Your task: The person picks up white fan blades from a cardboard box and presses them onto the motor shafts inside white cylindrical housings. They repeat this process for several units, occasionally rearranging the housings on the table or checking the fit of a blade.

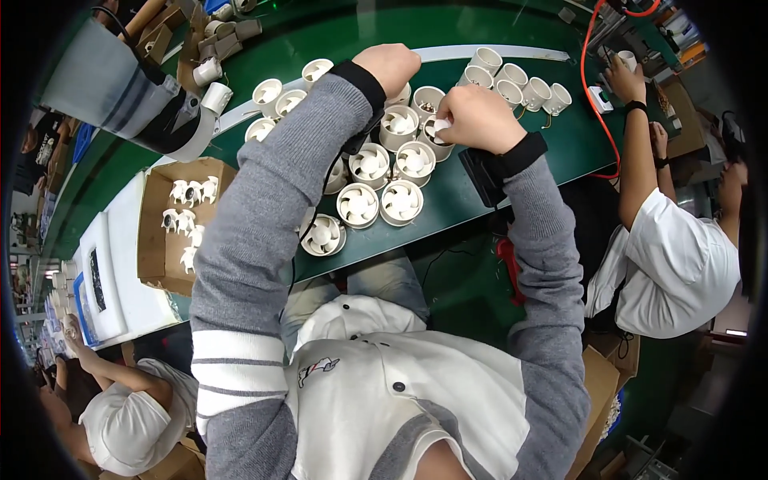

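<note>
My right hand (pixel 482 118) is closed in a pinch on a white fan wheel (pixel 441 128), at the mouth of a round white housing (pixel 433 147). Much of that wheel is hidden by the fingers. Further left and back, my left hand (pixel 389 67) is curled with its knuckles up; what its fingers hold, if anything, is hidden. Beneath and in front of the hands stand several white round housings with bladed fan wheels inside, such as this fan (pixel 358 206). One housing (pixel 428 99) between the hands shows a motor and no blades.
Several white cups (pixel 512 75) with wires stand at the back right. A cardboard box (pixel 154 268) of loose fan wheels sits left, under a grey machine (pixel 112 88). A red hose (pixel 588 68) hangs right. Co-workers sit on both sides of the green table (pixel 472 188).
</note>
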Available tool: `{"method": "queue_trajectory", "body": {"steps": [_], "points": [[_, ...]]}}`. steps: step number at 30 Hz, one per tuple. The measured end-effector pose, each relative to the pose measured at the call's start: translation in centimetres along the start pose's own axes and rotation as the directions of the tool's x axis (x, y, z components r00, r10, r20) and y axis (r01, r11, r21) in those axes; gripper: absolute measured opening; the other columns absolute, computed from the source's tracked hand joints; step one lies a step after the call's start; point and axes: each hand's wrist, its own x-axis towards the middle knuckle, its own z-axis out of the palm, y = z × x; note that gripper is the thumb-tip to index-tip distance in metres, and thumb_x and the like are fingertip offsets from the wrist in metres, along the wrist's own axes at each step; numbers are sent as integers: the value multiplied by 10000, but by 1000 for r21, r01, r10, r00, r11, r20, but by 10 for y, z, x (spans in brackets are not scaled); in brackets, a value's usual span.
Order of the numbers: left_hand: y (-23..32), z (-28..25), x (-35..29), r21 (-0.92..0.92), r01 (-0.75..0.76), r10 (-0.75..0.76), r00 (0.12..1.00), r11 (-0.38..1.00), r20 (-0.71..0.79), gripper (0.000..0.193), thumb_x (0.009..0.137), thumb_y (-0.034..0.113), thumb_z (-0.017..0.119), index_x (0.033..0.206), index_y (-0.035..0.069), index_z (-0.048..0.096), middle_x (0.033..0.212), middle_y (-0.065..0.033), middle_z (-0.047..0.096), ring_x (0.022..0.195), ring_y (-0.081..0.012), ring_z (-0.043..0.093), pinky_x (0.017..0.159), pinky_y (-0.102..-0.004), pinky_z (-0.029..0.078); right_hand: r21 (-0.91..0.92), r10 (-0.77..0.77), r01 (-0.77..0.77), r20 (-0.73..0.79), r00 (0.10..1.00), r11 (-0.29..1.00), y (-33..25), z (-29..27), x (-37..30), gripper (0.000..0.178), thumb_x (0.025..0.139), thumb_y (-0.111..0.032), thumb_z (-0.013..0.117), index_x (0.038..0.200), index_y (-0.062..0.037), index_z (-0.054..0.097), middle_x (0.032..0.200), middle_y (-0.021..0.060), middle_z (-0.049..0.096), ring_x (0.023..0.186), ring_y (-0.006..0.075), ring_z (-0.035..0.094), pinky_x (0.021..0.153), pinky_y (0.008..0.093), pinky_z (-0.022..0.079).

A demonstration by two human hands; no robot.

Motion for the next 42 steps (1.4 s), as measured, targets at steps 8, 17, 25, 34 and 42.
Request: {"method": "queue_trajectory", "body": {"steps": [8, 17, 25, 34, 42], "points": [[-4, 18, 14, 13, -59, 58, 997, 998, 48, 141, 546, -14, 658, 674, 46, 647, 713, -178, 623, 723, -359, 619, 635, -411, 504, -94, -20, 14, -60, 998, 995, -2, 16, -8, 114, 558, -127, 658, 632, -43, 632, 671, 155, 618, 687, 325, 631, 603, 412, 511], [-14, 16, 24, -50, 64, -50, 968, 997, 245, 145, 509, -11, 679, 640, 52, 667, 711, -154, 646, 699, -320, 636, 639, -377, 520, -89, 28, -35, -84, 996, 995, -13, 24, -5, 55, 597, -99, 645, 631, -57, 635, 680, 132, 630, 698, 291, 645, 617, 386, 518], [-12, 26, 16, -75, 96, -86, 988, 993, 126, 76, 571, 21, 670, 643, 43, 670, 724, -174, 648, 720, -335, 642, 655, -393, 524, -109, 33, -39, -59, 998, 993, -12, 24, -5, 60, 602, -86, 636, 647, -47, 634, 682, 133, 629, 710, 288, 645, 622, 384, 518], [0, 42, 17, 107, 42, -42, 999, 993, -6, 75, 700, 45, 614, 709, 31, 686, 765, -199, 658, 766, -322, 663, 684, -404, 538, -97, 44, -59, -154, 987, 994, -8, 31, -6, 57, 600, -65, 628, 648, -34, 632, 684, 143, 622, 698, 314, 636, 630, 397, 517], [29, 6, -41, 32, 8, -1, 981, 999, -192, 78, 728, 71, 610, 697, 4, 637, 736, -191, 585, 703, -323, 612, 637, -405, 509, -5, -27, 27, -147, 989, 1000, -4, 44, -11, 52, 636, -72, 637, 641, -20, 631, 761, 164, 598, 746, 330, 615, 671, 412, 506]]}}
